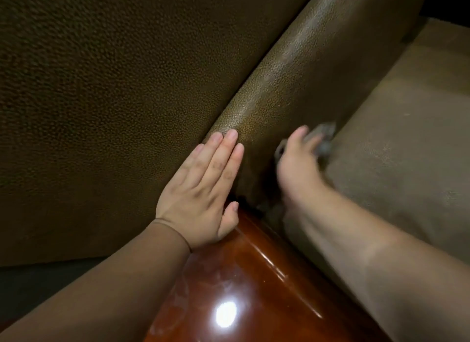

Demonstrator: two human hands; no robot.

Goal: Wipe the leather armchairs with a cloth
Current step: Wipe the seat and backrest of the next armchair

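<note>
A brown leather armchair fills the view, with its padded armrest (292, 69) running diagonally from the centre to the upper right. My left hand (203, 186) lies flat with straight fingers on the near end of that armrest, its thumb against the glossy wooden arm front (244, 278). My right hand (297, 161) is blurred and holds a grey cloth (323, 138) against the inner side of the armrest, beside the seat cushion (401, 148). Much of the cloth is hidden by the hand.
A broad pebbled leather panel (101, 99) covers the left half of the view. The polished reddish wood shows a bright light reflection (225, 314). A dark floor strip (38, 285) lies at the lower left.
</note>
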